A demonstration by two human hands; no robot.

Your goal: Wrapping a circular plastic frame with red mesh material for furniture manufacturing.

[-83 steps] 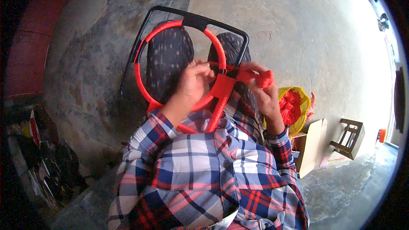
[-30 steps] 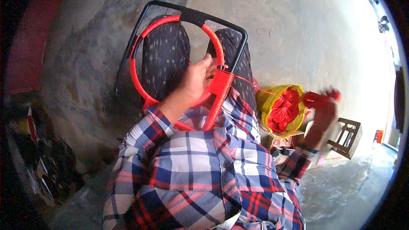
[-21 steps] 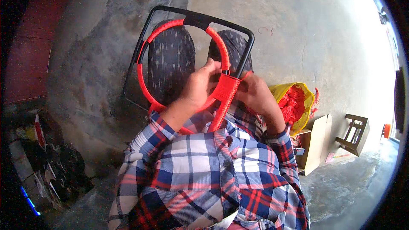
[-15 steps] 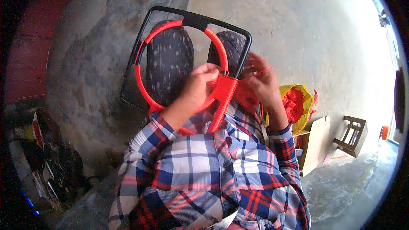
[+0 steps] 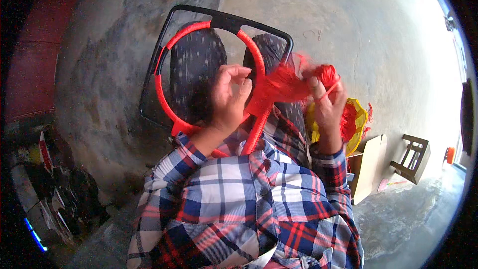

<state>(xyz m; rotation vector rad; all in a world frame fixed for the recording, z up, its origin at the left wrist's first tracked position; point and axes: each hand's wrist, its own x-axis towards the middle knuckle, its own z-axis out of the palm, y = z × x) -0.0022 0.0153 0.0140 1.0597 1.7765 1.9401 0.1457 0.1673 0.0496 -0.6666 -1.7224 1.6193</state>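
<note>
A black frame [image 5: 158,62] with rounded corners lies across my knees, and inside it is a ring [image 5: 162,94] wrapped mostly in red cord, with bare black showing at a few spots. My left hand [image 5: 230,97] is over the ring's opening, its fingers curved and apart from the thumb, with nothing visible between them. On the right, my right hand [image 5: 328,102] grips a bundle of red cord [image 5: 326,74]. Blurred red strands stretch from it leftward over the frame's right side, hiding part of that bar and the wrapped crosspiece [image 5: 258,104].
Beside my right forearm stands a yellow bag [image 5: 359,119] holding more red cord. A cardboard box [image 5: 369,167] and a small wooden stool [image 5: 411,159] are further right on the concrete floor [image 5: 323,10]. Dark clutter [image 5: 64,199] lies at lower left.
My left hand has come off the red wrapping and opened. My right hand has moved up and right, and the red cord bundle now shows in it. The frame has barely shifted.
</note>
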